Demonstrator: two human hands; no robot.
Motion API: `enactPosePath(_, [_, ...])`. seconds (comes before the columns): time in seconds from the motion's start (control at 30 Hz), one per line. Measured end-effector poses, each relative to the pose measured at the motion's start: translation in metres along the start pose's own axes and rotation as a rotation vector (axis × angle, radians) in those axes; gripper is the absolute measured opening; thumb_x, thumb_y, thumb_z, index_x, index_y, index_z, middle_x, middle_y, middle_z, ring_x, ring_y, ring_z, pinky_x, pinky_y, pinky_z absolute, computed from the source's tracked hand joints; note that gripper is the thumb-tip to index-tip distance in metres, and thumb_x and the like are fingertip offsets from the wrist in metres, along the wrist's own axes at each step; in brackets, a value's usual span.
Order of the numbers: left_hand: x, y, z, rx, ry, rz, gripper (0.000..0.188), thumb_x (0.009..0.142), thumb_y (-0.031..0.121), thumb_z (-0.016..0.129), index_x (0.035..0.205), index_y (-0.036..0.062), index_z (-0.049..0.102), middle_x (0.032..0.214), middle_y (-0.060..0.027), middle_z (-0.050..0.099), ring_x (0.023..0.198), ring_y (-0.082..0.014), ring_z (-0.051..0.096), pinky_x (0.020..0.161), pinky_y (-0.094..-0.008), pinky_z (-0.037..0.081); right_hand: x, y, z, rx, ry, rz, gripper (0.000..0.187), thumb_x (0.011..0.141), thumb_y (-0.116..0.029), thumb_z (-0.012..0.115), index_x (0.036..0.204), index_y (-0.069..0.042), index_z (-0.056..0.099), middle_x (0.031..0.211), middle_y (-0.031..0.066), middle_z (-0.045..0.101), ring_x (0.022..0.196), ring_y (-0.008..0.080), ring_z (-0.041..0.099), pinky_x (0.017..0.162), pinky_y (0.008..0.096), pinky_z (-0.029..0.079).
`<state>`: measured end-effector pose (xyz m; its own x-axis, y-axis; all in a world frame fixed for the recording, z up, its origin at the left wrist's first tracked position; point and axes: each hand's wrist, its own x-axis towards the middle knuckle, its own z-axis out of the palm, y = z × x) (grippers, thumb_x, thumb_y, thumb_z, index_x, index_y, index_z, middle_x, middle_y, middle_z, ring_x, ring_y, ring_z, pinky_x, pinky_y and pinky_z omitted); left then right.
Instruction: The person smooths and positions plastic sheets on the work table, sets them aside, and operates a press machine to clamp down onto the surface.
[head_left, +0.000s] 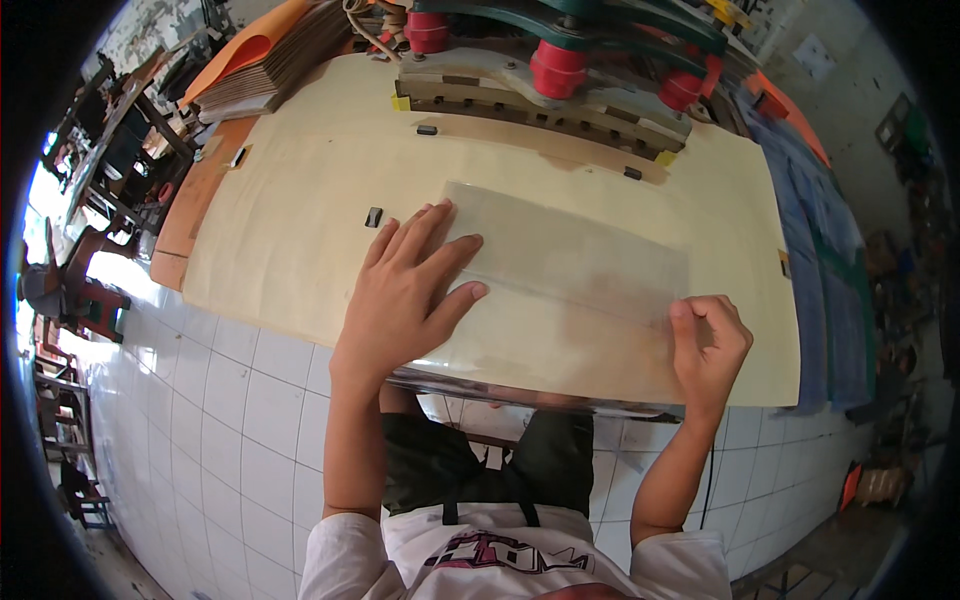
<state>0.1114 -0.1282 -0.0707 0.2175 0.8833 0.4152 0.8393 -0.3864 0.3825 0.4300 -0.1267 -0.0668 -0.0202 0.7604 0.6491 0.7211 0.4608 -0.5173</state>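
In the head view, a clear plastic film (pixel 575 245) is spread on the cream covering (pixel 280 210) of the table, in front of the seated person and between the two hands. Its left end is touched by the left hand (pixel 405 285), which is laid palm down with the fingers spread; nothing is grasped by it. The film's right edge is pinched by the right hand (pixel 712 340), with the thumb laid against the curled fingers. Along the near edge of the table a glossy strip (pixel 530 393) is seen (whether it is part of the same film cannot be told).

A small black block (pixel 373 217) is set just beside the left fingertips, and two more dark blocks are placed farther back, near the foot of a machine with green arms (pixel 640 30) and red cylinders (pixel 558 70). The far side of the table is taken up by this machine. At the far left, a brown stack (pixel 250 85) is topped by a curled orange sheet (pixel 245 45). On the right, bluish plastic sheets (pixel 805 230) are draped beside the cream covering. Pale floor tiles (pixel 260 420) are shown below.
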Motion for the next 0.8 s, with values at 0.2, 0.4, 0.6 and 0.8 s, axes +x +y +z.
enactPosePath(0.2, [0.0012, 0.0015, 0.0007, 0.002, -0.006, -0.002, 0.04, 0.086, 0.031, 0.066, 0.121, 0.011, 0.065, 0.141, -0.0195, 0.05, 0.132, -0.0364, 0.046, 0.114, -0.0519, 0.028, 0.0022, 0.0027, -0.0003, -0.038, -0.007, -0.011, 0.016, 0.08, -0.007, 0.075, 0.073, 0.0, 0.062, 0.066, 0.0074, 0.06, 0.065, 0.0225, 0.053, 0.061, 0.0333, 0.043])
enactPosePath(0.4, [0.0001, 0.0008, -0.0008, -0.001, -0.006, -0.007, 0.04, 0.087, 0.032, 0.066, 0.122, 0.0113, 0.065, 0.141, -0.0198, 0.05, 0.133, -0.0362, 0.046, 0.115, -0.0516, 0.028, 0.0021, 0.0004, 0.0011, -0.039, -0.028, 0.011, 0.015, 0.08, -0.006, 0.074, 0.073, 0.0, 0.062, 0.065, 0.0069, 0.06, 0.064, 0.0215, 0.052, 0.059, 0.0326, 0.042])
enactPosePath(0.6, [0.0011, 0.0016, 0.0, -0.001, -0.001, -0.005, 0.04, 0.086, 0.031, 0.067, 0.121, 0.0113, 0.066, 0.141, -0.0201, 0.05, 0.133, -0.036, 0.046, 0.114, -0.0514, 0.028, 0.0019, 0.0003, 0.0003, -0.051, -0.039, 0.06, 0.014, 0.08, -0.006, 0.074, 0.073, 0.0, 0.063, 0.065, 0.0072, 0.06, 0.064, 0.0216, 0.052, 0.059, 0.0328, 0.042])
enactPosePath(0.8, [0.0023, 0.0052, 0.0, -0.027, -0.002, -0.011, 0.039, 0.085, 0.03, 0.068, 0.119, 0.011, 0.067, 0.14, -0.0186, 0.052, 0.132, -0.0353, 0.046, 0.114, -0.051, 0.029, 0.0017, 0.0023, 0.0014, -0.076, -0.054, 0.087, 0.012, 0.079, -0.005, 0.073, 0.074, 0.0, 0.064, 0.066, 0.0078, 0.06, 0.065, 0.0232, 0.054, 0.059, 0.0339, 0.043])
